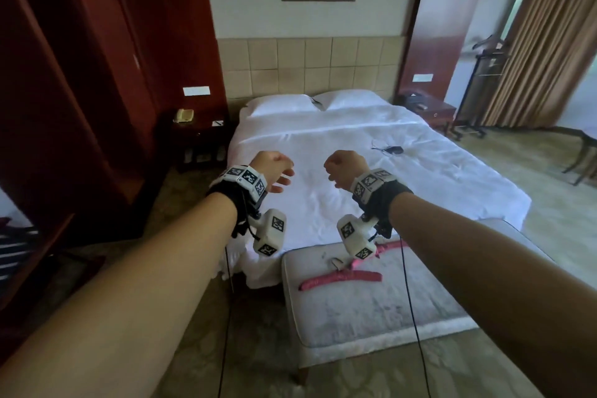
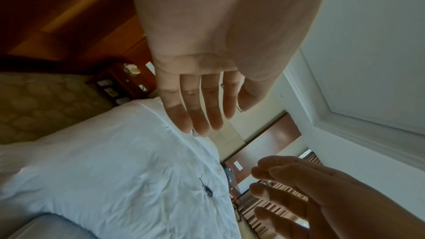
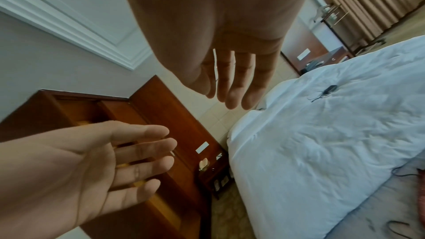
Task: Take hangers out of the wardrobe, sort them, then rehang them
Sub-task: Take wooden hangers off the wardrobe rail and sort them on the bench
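Both of my hands are empty right now. My left hand [image 1: 273, 173] has its fingers loose and spread, and my right hand [image 1: 344, 168] has its fingers loose too, with nothing in them, as the wrist views show. They hang in the air facing each other, palms turned in, a little apart, with both arms stretched out in front of me over the end of the bed [image 1: 387, 152]. Two pink hangers [image 1: 340, 279] lie below my hands on the grey bench [image 1: 371, 310] at the foot of the bed, and my right wrist hides part of one. I think they are light and stiff, with a soft padded cover that will not slip much. I would take one by the middle, just under the hook, so it does not tip. The wardrobe [image 1: 80, 74] stands open on my left. A small black thing with a cord [image 1: 392, 149] lies on the bed.
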Available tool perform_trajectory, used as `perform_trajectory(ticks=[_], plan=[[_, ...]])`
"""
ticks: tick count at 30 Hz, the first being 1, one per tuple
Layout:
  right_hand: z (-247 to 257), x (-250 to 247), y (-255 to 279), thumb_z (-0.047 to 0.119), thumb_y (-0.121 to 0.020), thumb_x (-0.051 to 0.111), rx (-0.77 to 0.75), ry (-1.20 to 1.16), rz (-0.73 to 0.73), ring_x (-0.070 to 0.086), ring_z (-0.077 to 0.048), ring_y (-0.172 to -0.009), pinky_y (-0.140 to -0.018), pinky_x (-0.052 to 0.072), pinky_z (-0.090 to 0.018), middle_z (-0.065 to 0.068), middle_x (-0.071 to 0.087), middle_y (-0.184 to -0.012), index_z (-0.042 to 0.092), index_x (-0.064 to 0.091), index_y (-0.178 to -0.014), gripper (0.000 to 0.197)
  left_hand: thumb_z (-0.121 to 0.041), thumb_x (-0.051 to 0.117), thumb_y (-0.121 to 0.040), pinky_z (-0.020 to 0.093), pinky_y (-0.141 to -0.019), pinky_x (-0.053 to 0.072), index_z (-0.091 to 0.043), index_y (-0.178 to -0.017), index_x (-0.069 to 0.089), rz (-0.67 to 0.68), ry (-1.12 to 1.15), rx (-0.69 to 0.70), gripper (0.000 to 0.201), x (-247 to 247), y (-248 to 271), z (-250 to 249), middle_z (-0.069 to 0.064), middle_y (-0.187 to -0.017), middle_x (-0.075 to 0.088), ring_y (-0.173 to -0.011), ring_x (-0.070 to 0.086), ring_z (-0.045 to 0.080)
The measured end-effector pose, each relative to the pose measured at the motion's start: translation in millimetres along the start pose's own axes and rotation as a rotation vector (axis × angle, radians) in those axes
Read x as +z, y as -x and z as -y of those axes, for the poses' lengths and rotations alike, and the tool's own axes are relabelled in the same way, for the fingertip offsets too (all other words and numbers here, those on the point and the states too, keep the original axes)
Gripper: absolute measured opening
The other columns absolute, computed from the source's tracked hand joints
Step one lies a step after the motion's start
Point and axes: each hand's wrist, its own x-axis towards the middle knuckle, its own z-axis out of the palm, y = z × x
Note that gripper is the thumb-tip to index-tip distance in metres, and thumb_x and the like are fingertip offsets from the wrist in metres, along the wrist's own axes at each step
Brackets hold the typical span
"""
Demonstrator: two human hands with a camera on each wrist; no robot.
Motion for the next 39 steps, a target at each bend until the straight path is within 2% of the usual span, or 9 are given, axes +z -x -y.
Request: perform_trajectory(ticks=[3, 6, 11, 22, 25, 29, 32, 34, 39], plan=[[-34, 3, -40, 0.020, -0.089, 0.053, 0.087, 0.002, 0.018, 0.069, -0.032, -0.088, -0.078, 0.059, -0.049, -0.013, 0.071, -0.093, 0.019, 0.065, -0.084, 0.013, -0.015, 0.053, -0.096, 0.028, -0.063, 0.049, -0.015, -0.086, 0.061, 0.058, -0.001, -0.061, 0.013, 21, -53, 14, 0.004, -0.083, 0.066, -0.069, 0.060, 0.020], [-69, 10, -72, 0.018, -0.090, 0.053, 0.167, 0.002, 0.019, 0.070, -0.032, -0.087, -0.078, 0.059, -0.049, -0.012, 0.072, -0.092, 0.019, 0.065, -0.083, 0.014, -0.014, 0.053, -0.096, 0.030, -0.066, 0.050, -0.013, -0.087, 0.061, 0.110, -0.002, -0.104, 0.012, 40, -98, 29, 0.006, -0.086, 0.066, -0.073, 0.060, 0.022], [-127, 21, -109, 0.020, -0.091, 0.053, 0.288, 0.009, 0.049, 0.068, -0.034, -0.089, -0.080, 0.058, -0.049, -0.014, 0.071, -0.096, 0.012, 0.068, -0.096, 0.018, -0.014, 0.053, -0.096, 0.029, -0.063, 0.050, -0.009, -0.096, 0.062, 0.139, 0.005, -0.161, 0.010, 72, -156, 52, 0.008, -0.088, 0.066, -0.070, 0.061, 0.021], [-245, 64, -181, 0.019, -0.091, 0.048, 0.440, 0.017, 0.159, 0.070, -0.030, -0.086, -0.078, 0.059, -0.047, -0.011, 0.071, -0.094, 0.015, 0.067, -0.098, 0.020, -0.016, 0.055, -0.096, 0.029, -0.063, 0.051, -0.006, -0.102, 0.063, 0.169, -0.013, -0.292, 0.014, 143, -256, 110, 0.010, -0.091, 0.067, -0.071, 0.062, 0.021], [-284, 82, -201, 0.019, -0.091, 0.048, 0.467, 0.020, 0.221, 0.070, -0.030, -0.085, -0.077, 0.060, -0.047, -0.011, 0.072, -0.093, 0.013, 0.067, -0.096, 0.020, -0.014, 0.054, -0.096, 0.027, -0.059, 0.049, -0.006, -0.100, 0.062, 0.168, -0.023, -0.359, 0.012, 167, -280, 133, 0.010, -0.090, 0.065, -0.067, 0.060, 0.020], [-340, 101, -229, 0.018, -0.088, 0.051, 0.505, 0.039, 0.339, 0.068, -0.029, -0.084, -0.078, 0.058, -0.042, -0.011, 0.072, -0.093, 0.016, 0.065, -0.081, 0.016, -0.013, 0.054, -0.095, 0.025, -0.053, 0.047, -0.008, -0.098, 0.060, 0.166, -0.046, -0.482, 0.008, 205, -315, 169, 0.009, -0.087, 0.063, -0.063, 0.057, 0.019], [-393, 122, -246, 0.018, -0.088, 0.050, 0.592, 0.021, 0.425, 0.069, -0.034, -0.087, -0.079, 0.059, -0.047, -0.016, 0.072, -0.093, 0.007, 0.071, -0.091, 0.024, -0.011, 0.053, -0.094, 0.025, -0.051, 0.043, -0.011, -0.087, 0.060, 0.185, -0.087, -0.572, 0.010, 235, -341, 200, 0.008, -0.081, 0.061, -0.058, 0.053, 0.018], [-430, 139, -252, 0.020, -0.085, 0.050, 0.650, 0.001, 0.472, 0.070, -0.034, -0.083, -0.077, 0.059, -0.050, -0.014, 0.072, -0.087, 0.011, 0.071, -0.086, 0.023, -0.011, 0.052, -0.094, 0.027, -0.054, 0.041, -0.013, -0.081, 0.058, 0.213, -0.105, -0.634, 0.015, 254, -356, 225, 0.007, -0.079, 0.059, -0.059, 0.052, 0.018], [-483, 172, -253, 0.015, -0.091, 0.051, 0.726, 0.053, 0.578, 0.069, -0.034, -0.088, -0.082, 0.058, -0.043, -0.017, 0.070, -0.095, 0.002, 0.072, -0.101, 0.026, -0.011, 0.053, -0.092, 0.029, -0.057, 0.048, -0.015, -0.079, 0.058, 0.202, -0.160, -0.769, 0.015, 290, -381, 298, 0.009, -0.080, 0.061, -0.064, 0.055, 0.020]])
